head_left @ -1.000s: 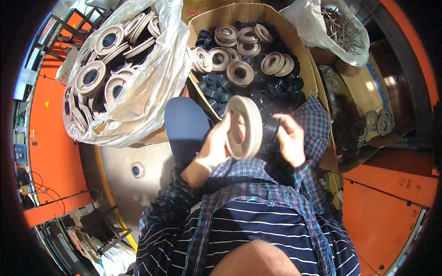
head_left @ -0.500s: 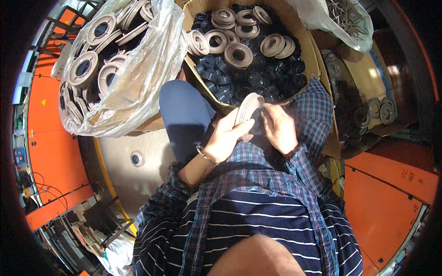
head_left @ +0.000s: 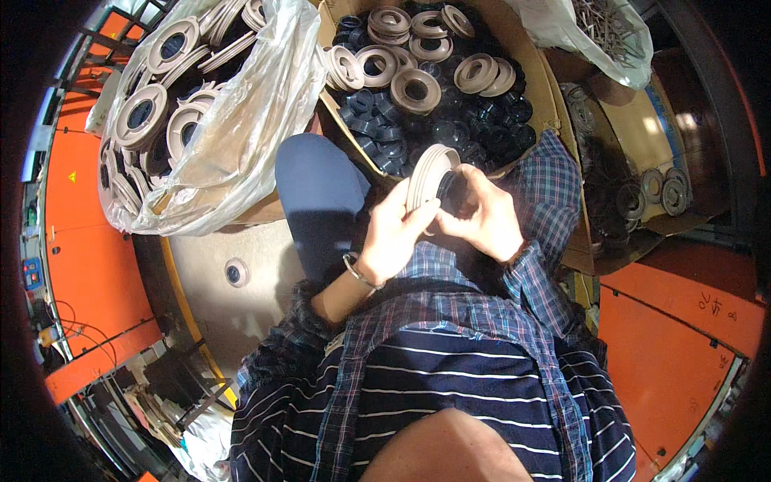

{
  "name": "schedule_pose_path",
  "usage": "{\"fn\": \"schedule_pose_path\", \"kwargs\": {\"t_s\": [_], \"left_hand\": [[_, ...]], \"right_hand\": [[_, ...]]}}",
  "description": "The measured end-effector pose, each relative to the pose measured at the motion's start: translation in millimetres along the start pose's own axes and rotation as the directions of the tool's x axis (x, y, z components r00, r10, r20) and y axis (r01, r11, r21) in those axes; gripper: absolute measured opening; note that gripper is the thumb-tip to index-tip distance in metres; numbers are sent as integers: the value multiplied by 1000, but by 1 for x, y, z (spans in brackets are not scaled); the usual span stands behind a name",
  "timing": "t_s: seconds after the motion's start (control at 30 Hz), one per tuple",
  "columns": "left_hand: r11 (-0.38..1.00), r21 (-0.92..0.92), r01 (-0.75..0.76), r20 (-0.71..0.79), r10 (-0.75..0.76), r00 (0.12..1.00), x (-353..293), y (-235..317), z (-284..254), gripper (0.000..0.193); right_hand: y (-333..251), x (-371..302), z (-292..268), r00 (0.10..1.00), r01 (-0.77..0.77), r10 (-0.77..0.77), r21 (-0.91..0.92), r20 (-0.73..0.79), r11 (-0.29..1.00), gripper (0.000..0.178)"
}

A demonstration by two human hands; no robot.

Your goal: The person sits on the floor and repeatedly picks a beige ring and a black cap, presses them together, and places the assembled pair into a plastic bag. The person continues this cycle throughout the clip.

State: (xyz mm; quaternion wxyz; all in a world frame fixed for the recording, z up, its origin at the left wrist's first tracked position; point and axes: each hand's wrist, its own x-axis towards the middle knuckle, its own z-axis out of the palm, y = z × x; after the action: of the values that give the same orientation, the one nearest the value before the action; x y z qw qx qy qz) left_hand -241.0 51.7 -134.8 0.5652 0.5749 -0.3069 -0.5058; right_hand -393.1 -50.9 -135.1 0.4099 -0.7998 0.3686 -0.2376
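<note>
My left hand [head_left: 391, 234] grips a beige grooved plastic ring [head_left: 428, 175] by its side, tilted on edge above my lap. My right hand [head_left: 491, 218] pinches a black round plastic part [head_left: 454, 194] against the ring's right-hand face. Whether the black part sits inside the ring's opening I cannot tell, as my fingers cover much of it. Just beyond my hands stands a cardboard box [head_left: 554, 104] of black round parts [head_left: 377, 132], with several beige rings [head_left: 416, 91] lying on top.
At left a clear plastic bag [head_left: 273, 104] holds many beige rings with dark centres. One small round part [head_left: 236, 272] lies on the floor. On the right are another box with grey rings [head_left: 675, 193] and a bag of thin rods [head_left: 602, 32]. Orange cabinets [head_left: 96, 249] flank both sides.
The beige ring has moved slightly left and up and is more upright. My right hand has turned, its thumb and fingers now around the black part beside the ring.
</note>
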Motion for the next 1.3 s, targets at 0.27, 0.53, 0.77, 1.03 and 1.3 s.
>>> {"fn": "schedule_pose_path", "kwargs": {"t_s": [0.27,0.53,0.77,1.03,1.3], "left_hand": [[750,432,-501,240,440,865,-2,2,-3,50],[971,-237,11,64,5,998,8,-15,-19,36],[891,317,-325,10,339,941,-1,-15,-9,50],[993,-48,-106,-60,103,993,3,-23,-14,44],[995,71,-75,-71,80,994,-4,-16,1,43]], "right_hand": [[8,1,24,818,-517,374,843,436,149,37],[3,9,11,997,80,-80,-17,6,997,63],[5,5,27,938,-341,304,611,168,714,41],[9,7,30,976,-217,214,345,46,913,57],[4,6,37,955,-254,285,269,-83,929,40]]}}
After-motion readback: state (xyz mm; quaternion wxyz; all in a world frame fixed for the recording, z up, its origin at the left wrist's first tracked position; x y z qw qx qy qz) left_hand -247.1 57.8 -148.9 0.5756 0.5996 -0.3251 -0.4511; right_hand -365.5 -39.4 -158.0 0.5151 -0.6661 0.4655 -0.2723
